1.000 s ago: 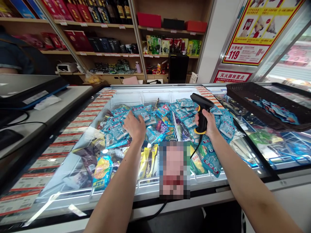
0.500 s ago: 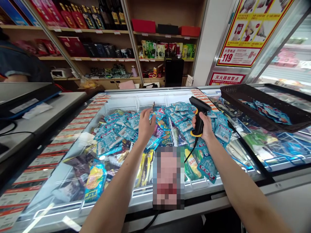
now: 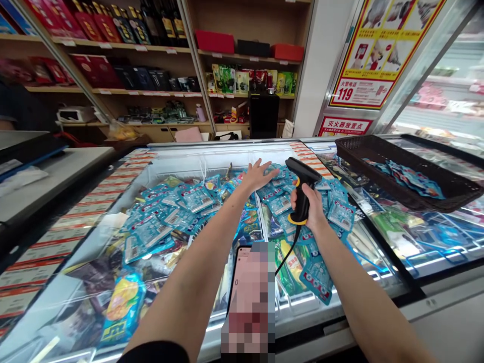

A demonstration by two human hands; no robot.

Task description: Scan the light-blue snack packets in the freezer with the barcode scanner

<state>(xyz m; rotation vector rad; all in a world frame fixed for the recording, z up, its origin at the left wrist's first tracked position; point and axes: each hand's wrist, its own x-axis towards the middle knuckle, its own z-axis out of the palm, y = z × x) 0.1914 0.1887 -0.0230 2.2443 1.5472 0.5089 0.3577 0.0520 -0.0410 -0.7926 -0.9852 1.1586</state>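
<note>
My right hand is wrapped round the handle of a black and yellow barcode scanner, its head pointing up and left. A cable runs down from the handle. My left hand has its fingers spread over the near-left edge of the right pile of blue packets; whether it touches them I cannot tell. Another pile of blue packets lies to its left. Both piles rest on the glass top of a chest freezer. A phone, partly blurred out, is at the bottom middle.
To the right, a dark brown basket holds several blue packets. Price labels line the freezer's left side. A counter stands at far left, with a person behind it. Shelves with bottles and boxes fill the back.
My left hand has moved right, from the middle of the glass to the right pile, and its fingers have spread. My right hand keeps the scanner. The view has shifted slightly.
</note>
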